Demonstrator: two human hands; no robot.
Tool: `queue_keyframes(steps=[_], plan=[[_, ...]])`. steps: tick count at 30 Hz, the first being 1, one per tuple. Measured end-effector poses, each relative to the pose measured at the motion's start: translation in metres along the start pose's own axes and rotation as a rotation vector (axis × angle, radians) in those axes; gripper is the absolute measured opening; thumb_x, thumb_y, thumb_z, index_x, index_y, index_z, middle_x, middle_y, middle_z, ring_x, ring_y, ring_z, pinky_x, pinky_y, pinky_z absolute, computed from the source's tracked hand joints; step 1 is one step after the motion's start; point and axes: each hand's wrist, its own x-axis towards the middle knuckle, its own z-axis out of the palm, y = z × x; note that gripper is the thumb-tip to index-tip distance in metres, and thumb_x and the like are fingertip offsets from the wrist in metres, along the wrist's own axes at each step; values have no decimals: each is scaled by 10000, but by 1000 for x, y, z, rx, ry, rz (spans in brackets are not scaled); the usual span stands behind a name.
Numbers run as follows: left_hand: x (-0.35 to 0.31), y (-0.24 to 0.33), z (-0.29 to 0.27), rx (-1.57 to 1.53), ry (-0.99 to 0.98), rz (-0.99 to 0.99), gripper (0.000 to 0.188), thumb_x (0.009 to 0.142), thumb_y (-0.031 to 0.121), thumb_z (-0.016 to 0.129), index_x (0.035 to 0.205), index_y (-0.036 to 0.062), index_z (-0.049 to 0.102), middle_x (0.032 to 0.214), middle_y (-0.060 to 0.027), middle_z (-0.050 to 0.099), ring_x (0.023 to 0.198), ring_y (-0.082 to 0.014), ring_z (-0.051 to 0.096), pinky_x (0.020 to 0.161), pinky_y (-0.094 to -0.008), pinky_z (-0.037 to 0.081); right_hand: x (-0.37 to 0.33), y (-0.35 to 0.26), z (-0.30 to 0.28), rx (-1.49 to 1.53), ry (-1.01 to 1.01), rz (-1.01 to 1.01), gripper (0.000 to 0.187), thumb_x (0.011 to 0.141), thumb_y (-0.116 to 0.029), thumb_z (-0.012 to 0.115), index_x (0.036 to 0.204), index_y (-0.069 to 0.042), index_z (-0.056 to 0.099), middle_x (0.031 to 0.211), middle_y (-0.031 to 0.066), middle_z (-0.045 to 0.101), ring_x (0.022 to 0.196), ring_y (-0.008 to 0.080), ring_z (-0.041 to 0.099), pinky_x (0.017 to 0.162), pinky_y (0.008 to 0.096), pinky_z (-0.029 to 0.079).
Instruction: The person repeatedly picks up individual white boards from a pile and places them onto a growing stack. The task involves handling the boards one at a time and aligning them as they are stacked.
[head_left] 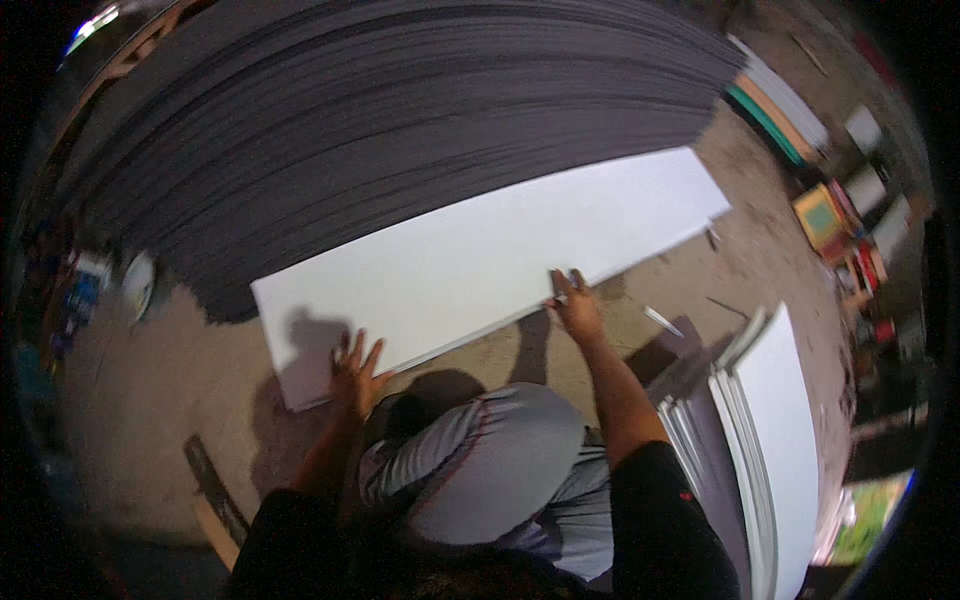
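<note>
A long white board [480, 255] lies slantwise on the floor in front of me, its right end farther away. Its near edge looks layered, as if thin boards lie on each other, but I cannot tell how many. My left hand [355, 372] rests on the near edge towards the left end, fingers spread over the white face. Farther right, my right hand [574, 305] touches the same edge, its fingers apart on the surface and the thumb at the rim. Neither hand is wrapped round the board.
A tall stack of dark grey sheets [420, 110] stands along the board's far side. Several white boards [780, 400] lean at my right. A small white strip [662, 321] and a dark wooden piece [215, 488] lie on the floor. Boxes [822, 218] stand at far right.
</note>
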Motion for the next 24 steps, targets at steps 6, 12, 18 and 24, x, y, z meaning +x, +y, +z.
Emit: queue_keyframes(steps=[6, 12, 18, 24], plan=[[-2, -8, 21, 83, -1, 21, 811, 860, 529, 784, 1567, 240, 513, 1699, -122, 351, 1581, -390, 270, 1266, -604, 218, -14, -3, -2, 146, 153, 275, 1013, 843, -503, 841, 1608, -39, 366, 1663, 286, 320, 1442, 464, 473, 1130, 508, 478], [-4, -18, 22, 108, -2, 60, 812, 878, 560, 738, 1578, 227, 497, 1698, -130, 349, 1592, -399, 238, 1255, -629, 224, -9, -9, 7, 76, 64, 299, 1108, 807, -577, 846, 1628, -43, 327, 1683, 267, 297, 1505, 434, 398, 1173, 496, 438], [-5, -17, 11, 27, 54, 129, 764, 910, 560, 698, 1563, 211, 513, 1692, -143, 359, 1590, -418, 234, 1235, -653, 247, -7, -14, -8, 50, -52, 305, 1100, 816, -597, 831, 1638, -74, 319, 1690, 248, 295, 1536, 418, 349, 1187, 515, 426], [5, -32, 31, 30, 39, 144, 736, 872, 484, 784, 1507, 178, 573, 1669, -171, 387, 1547, -458, 310, 1221, -648, 283, -11, -6, -20, 95, -106, 257, 1025, 857, -567, 806, 1638, -102, 332, 1687, 254, 295, 1527, 432, 356, 1182, 521, 428]])
